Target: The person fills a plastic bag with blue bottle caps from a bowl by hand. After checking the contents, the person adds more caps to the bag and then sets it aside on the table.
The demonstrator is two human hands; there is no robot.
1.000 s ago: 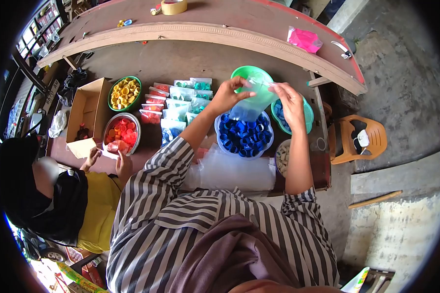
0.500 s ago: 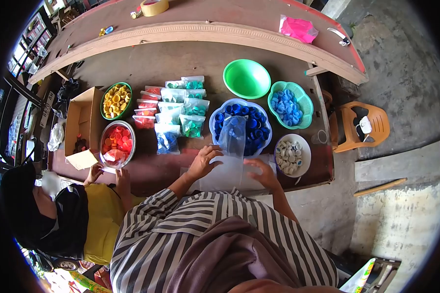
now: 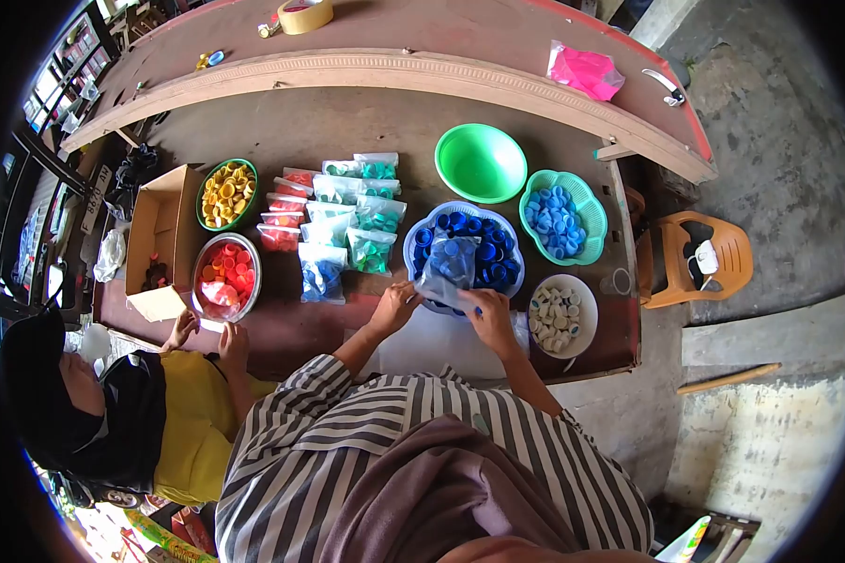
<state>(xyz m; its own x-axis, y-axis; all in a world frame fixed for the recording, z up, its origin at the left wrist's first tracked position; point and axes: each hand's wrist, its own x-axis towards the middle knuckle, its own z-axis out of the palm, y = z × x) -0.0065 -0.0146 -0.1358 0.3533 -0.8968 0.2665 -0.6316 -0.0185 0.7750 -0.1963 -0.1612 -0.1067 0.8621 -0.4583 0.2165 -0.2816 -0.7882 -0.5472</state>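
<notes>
A clear plastic bag (image 3: 449,263) with blue caps in it lies over the near side of the light blue basket (image 3: 412,246) of dark blue caps. My left hand (image 3: 394,308) pinches the bag's left corner. At its right corner, my right hand (image 3: 487,317) is closed on the bag's edge. Filled bags (image 3: 329,225) of red, white, green and blue caps lie in rows left of the basket. White sheets (image 3: 422,345) rest under my hands at the table's near edge.
A green bowl (image 3: 482,162), a teal basket (image 3: 591,218) of light blue caps and a white bowl (image 3: 588,328) of white caps stand right. Left are yellow caps (image 3: 226,193), red caps (image 3: 227,272), a cardboard box (image 3: 164,225) and a co-worker's hands (image 3: 233,349). A raised shelf (image 3: 394,70) spans behind.
The bag has folded down from a stretched shape to lie over the basket. My right hand has moved left and closed on its edge, and my left hand has closed on the other corner.
</notes>
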